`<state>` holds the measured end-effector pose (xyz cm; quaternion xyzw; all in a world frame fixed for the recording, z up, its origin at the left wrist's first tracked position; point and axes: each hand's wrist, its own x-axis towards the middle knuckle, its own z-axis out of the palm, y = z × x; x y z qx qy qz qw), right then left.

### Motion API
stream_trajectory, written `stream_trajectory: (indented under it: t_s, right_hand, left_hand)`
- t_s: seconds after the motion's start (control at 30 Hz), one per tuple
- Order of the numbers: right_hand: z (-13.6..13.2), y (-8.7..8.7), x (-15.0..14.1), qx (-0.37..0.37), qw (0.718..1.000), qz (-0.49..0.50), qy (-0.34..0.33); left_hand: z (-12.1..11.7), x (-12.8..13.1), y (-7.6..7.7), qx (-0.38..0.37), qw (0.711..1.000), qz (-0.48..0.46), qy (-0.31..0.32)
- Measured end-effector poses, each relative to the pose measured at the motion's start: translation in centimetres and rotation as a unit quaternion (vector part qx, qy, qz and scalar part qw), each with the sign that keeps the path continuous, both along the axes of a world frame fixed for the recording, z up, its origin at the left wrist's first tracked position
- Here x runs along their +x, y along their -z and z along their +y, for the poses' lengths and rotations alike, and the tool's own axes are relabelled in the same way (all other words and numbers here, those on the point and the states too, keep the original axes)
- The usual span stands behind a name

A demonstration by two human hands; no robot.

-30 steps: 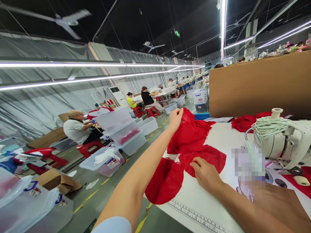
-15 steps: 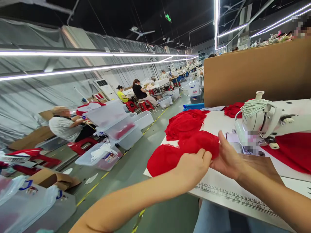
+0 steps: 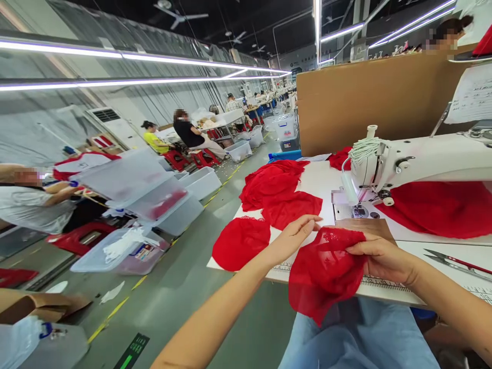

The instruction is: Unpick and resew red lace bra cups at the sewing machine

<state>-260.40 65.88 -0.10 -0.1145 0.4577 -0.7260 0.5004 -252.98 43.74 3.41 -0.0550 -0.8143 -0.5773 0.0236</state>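
Observation:
A red lace fabric piece point(image 3: 325, 269) hangs over the near edge of the white sewing table point(image 3: 319, 182) onto my lap. My right hand point(image 3: 378, 256) pinches its upper right edge, fingers closed on the cloth. My left hand point(image 3: 294, 236) rests on its upper left corner with fingers stretched out. More red fabric pieces point(image 3: 274, 197) lie in a pile on the table's left end. A white sewing machine point(image 3: 403, 164) stands just behind my hands, with red cloth point(image 3: 442, 207) under its arm.
Scissors point(image 3: 453, 261) lie on the table at the right. A cardboard wall point(image 3: 361, 97) backs the table. Left of the aisle are stacked clear plastic bins point(image 3: 149, 197), red stools and seated workers point(image 3: 34, 200). Cardboard point(image 3: 31, 302) lies on the floor near left.
My hands have drawn one red lace piece off the pile toward me; it now drapes over the table edge. My view has swung right and down.

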Motion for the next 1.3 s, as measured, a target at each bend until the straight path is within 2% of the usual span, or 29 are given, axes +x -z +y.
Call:
stream_trajectory:
  t_s: [0.07,0.13,0.27,0.33,0.4,0.53,0.63,0.7,0.83,0.97,1.07,1.13,1.17,1.23,1.3]
  right_hand:
    - [0.0,-0.5,0.0,0.003,0.999,0.048,-0.011]
    - [0.0,-0.8,-0.2,0.015,0.990,0.139,-0.012]
    - [0.4,-0.5,-1.2,0.089,0.940,0.330,0.003]
    - [0.9,0.1,-1.8,0.127,0.931,0.340,0.030]
    - [1.4,0.6,-2.4,0.147,0.941,0.295,0.077]
    - [2.3,1.1,-2.9,0.134,0.950,0.224,0.174]
    - [2.5,1.5,-3.0,0.117,0.944,0.249,0.182]
    - [2.3,2.0,-3.0,0.130,0.930,0.291,0.181]
    - [1.9,2.8,-3.2,0.164,0.885,0.379,0.215]
    - [2.8,2.4,-3.6,0.140,0.877,0.389,0.243]
    - [4.5,2.1,-3.8,0.165,0.858,0.404,0.271]
    - [5.5,2.1,-3.6,0.204,0.832,0.441,0.268]
    - [5.9,2.2,-3.4,0.226,0.810,0.474,0.262]
    - [6.3,2.4,-2.8,0.246,0.749,0.561,0.252]
    - [6.2,2.5,-2.1,0.223,0.691,0.642,0.248]
  left_hand:
    - [0.1,-0.6,0.3,0.039,0.997,-0.062,0.034]
    - [0.4,-0.8,0.4,0.076,0.992,-0.098,0.036]
    - [0.4,-0.9,0.3,0.229,0.968,-0.084,-0.064]
    - [0.0,-0.9,0.6,0.292,0.946,-0.094,-0.105]
    - [-0.4,-0.8,1.2,0.328,0.929,-0.110,-0.131]
    - [-0.3,0.3,2.5,0.363,0.910,-0.126,-0.153]
    - [0.1,1.5,3.1,0.366,0.907,-0.146,-0.148]
    - [0.2,2.2,3.2,0.355,0.910,-0.158,-0.143]
    - [0.0,2.8,3.3,0.337,0.913,-0.170,-0.154]
    - [-0.3,3.0,3.4,0.347,0.905,-0.189,-0.161]
    - [-0.3,3.3,3.5,0.365,0.894,-0.205,-0.160]
    - [-0.3,3.4,3.6,0.379,0.890,-0.201,-0.156]
    - [-0.2,3.4,3.7,0.386,0.889,-0.196,-0.152]
    - [-0.1,3.5,3.9,0.396,0.888,-0.188,-0.140]
    - [-0.1,3.4,4.0,0.400,0.888,-0.187,-0.132]
